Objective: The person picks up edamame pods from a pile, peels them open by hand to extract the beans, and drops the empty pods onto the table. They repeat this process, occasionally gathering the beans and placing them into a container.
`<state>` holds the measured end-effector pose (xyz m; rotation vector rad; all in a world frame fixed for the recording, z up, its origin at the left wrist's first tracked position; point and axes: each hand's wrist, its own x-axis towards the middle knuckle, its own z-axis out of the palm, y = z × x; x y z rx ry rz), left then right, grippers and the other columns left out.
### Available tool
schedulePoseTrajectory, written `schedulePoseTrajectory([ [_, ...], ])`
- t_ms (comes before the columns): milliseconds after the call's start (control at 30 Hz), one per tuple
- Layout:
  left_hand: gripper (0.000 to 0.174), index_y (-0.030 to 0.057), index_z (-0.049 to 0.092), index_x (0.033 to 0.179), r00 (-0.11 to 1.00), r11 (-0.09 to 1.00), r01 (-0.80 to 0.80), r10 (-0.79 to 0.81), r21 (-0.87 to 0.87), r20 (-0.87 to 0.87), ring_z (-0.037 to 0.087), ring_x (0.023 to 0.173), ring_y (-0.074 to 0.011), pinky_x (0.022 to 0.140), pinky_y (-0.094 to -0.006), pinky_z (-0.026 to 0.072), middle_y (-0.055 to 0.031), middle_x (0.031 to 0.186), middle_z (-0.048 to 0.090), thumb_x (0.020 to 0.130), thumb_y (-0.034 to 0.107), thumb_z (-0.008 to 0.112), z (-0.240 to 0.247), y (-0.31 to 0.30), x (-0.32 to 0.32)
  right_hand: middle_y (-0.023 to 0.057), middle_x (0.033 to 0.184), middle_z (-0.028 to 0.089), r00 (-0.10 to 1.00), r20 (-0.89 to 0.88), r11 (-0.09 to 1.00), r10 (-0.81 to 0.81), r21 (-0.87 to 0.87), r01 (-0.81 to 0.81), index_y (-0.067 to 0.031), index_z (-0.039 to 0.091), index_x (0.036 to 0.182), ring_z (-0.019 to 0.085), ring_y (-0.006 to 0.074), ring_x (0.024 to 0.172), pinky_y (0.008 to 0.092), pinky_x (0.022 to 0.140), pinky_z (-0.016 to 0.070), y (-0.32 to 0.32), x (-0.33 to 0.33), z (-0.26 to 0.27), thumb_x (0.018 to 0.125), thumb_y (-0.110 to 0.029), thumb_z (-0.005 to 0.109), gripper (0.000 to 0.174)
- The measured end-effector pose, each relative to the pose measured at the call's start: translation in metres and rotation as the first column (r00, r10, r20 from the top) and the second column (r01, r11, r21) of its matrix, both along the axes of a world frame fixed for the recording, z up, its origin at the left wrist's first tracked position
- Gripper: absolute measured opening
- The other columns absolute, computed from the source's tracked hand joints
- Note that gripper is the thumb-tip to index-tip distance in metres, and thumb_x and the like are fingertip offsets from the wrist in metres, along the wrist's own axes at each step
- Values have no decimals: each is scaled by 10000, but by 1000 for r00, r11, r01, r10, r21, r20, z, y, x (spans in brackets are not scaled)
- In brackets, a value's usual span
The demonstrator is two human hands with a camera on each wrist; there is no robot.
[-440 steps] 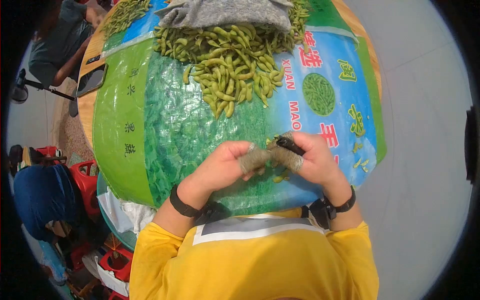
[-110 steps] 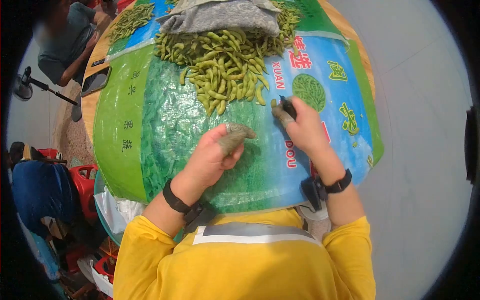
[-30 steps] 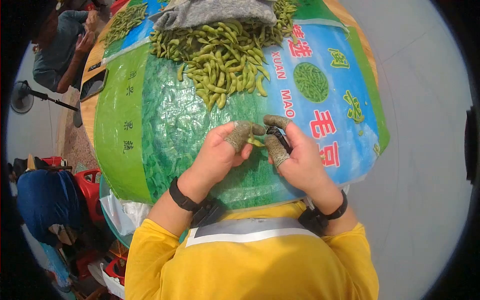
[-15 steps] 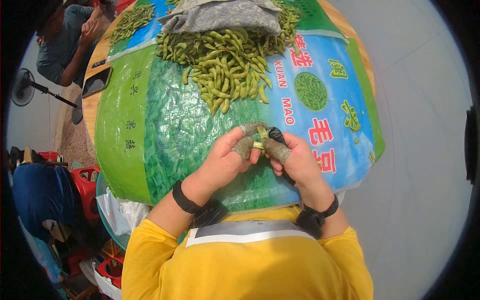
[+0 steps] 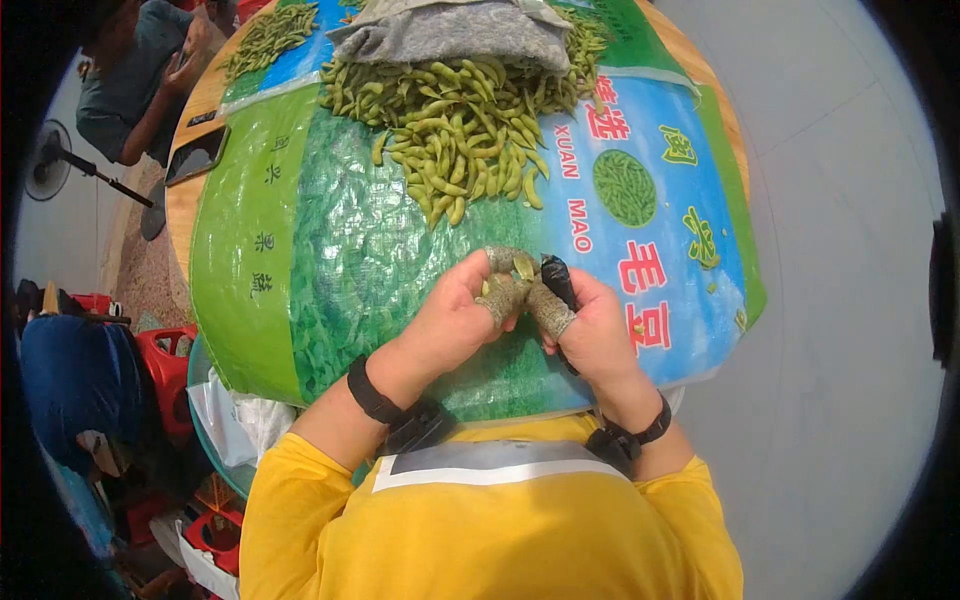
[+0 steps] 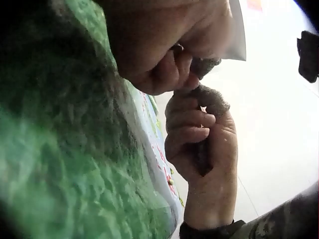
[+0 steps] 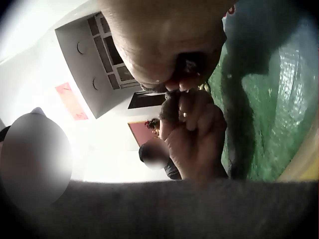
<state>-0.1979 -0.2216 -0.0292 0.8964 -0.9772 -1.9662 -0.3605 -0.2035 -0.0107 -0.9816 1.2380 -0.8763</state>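
In the head view my left hand [image 5: 455, 318] pinches a green soybean pod [image 5: 524, 266] between thumb and forefinger, both wrapped in grey finger covers. My right hand [image 5: 598, 330], its thumb covered the same way, grips a slim black-handled tool [image 5: 558, 280] at the pod's right side. The fingertips of both hands meet around the pod, hiding part of it and the tool's working end. In the left wrist view the right hand [image 6: 202, 144] has its fingers curled round the dark handle. A heap of soybean pods [image 5: 455, 150] lies beyond the hands.
A grey cloth [image 5: 450, 40] covers the back of the heap. Printed plastic sacking [image 5: 350, 230] spreads over the round wooden table [image 5: 180, 215]. A phone [image 5: 197, 155] lies at the left edge, near a seated person [image 5: 125, 95]. More pods [image 5: 270, 42] lie back left.
At 3.7 s ago my hands were apart, the right farther forward. One second ago the left held a pod with the right beside it; since then they have met and the pod has turned.
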Motion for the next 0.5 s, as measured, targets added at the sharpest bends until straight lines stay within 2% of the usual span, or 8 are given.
schedulePoseTrajectory([
  [100, 236, 88, 500, 1136, 998, 997, 12, -7, 76, -67, 373, 545, -39, 464, -172, 283, 16, 703, 493, 910, 138, 460, 0, -1, 2, -26, 637, 529, 1000, -17, 1000, -13, -10, 13, -26, 589, 927, 458, 43, 493, 211, 435, 367, -5, 0, -1, 849, -142, 625, 145],
  [167, 251, 87, 493, 1154, 994, 992, 25, -11, 127, -108, 352, 525, -41, 454, -175, 270, 12, 697, 485, 915, 136, 436, 3, -2, 2, -21, 647, 517, 973, 226, 995, -50, 92, 30, -45, 579, 907, 438, 45, 487, 208, 433, 356, -7, -2, -1, 857, -167, 616, 136],
  [200, 263, 84, 489, 1167, 984, 986, -1, 30, 167, -174, 334, 507, -42, 446, -176, 259, 10, 690, 478, 921, 143, 421, 7, -2, 3, -21, 647, 517, 973, 226, 995, -51, 90, 31, -45, 579, 907, 438, 45, 487, 208, 433, 356, -9, -3, 1, 857, -167, 616, 136],
  [267, 275, 80, 486, 1180, 968, 978, -21, 72, 206, -240, 316, 489, -44, 438, -177, 247, 9, 683, 471, 926, 149, 406, 8, -3, 3, -7, 680, 522, 923, 335, 976, -189, 167, 139, -61, 564, 908, 424, 49, 489, 205, 433, 349, -12, -7, 6, 863, -177, 611, 133],
  [333, 283, 71, 492, 1183, 947, 976, -49, 113, 212, -301, 301, 473, -43, 431, -178, 241, 8, 681, 469, 925, 151, 409, 4, -4, 4, 8, 719, 540, 909, 369, 975, -194, 176, 137, -66, 555, 924, 422, 53, 492, 207, 436, 353, -13, -11, 3, 864, -173, 613, 136],
  [400, 285, 50, 497, 1176, 951, 980, -84, 133, 181, -278, 309, 472, -47, 425, -179, 243, 7, 668, 464, 927, 165, 416, 3, -4, 4, 13, 715, 545, 867, 448, 969, -218, 203, 139, -66, 553, 907, 422, 54, 490, 214, 439, 362, -11, -11, 7, 866, -178, 613, 134],
  [467, 291, 29, 501, 1168, 955, 982, -118, 152, 147, -253, 317, 471, -51, 420, -181, 245, 6, 655, 459, 930, 178, 424, 1, -5, 3, 15, 715, 545, 864, 456, 972, -214, 183, 145, -65, 551, 901, 423, 54, 490, 216, 442, 366, -10, -11, 3, 866, -177, 612, 132],
  [500, 266, 31, 522, 1132, 978, 982, -141, 158, 129, -134, 319, 471, -49, 418, -181, 243, 11, 652, 460, 930, 176, 429, -1, -5, 3, 16, 716, 546, 862, 461, 975, -211, 166, 151, -65, 549, 895, 424, 54, 490, 218, 444, 371, -10, -10, 1, 866, -176, 611, 131],
])
